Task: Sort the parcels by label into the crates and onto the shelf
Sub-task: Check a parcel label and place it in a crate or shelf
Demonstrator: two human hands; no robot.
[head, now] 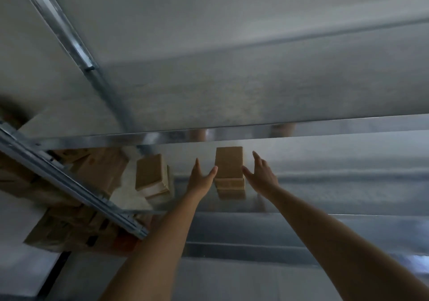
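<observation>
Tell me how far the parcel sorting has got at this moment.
Done: a brown parcel already sits on the metal shelf. In hand: a second parcel stands on the shelf between the left hand and right hand, both with straight fingers at its sides, not gripping. Left: a blurred pile of cardboard boxes lies lower left; no crates or labels show, so the remainder cannot be judged.

Shiny metal shelf [325,184], seen from the front under a higher metal tier. Carries two brown parcels: one [228,162] upright near the middle, another [149,176] well to its left, tilted. Mirrors both on its glossy surface.
</observation>
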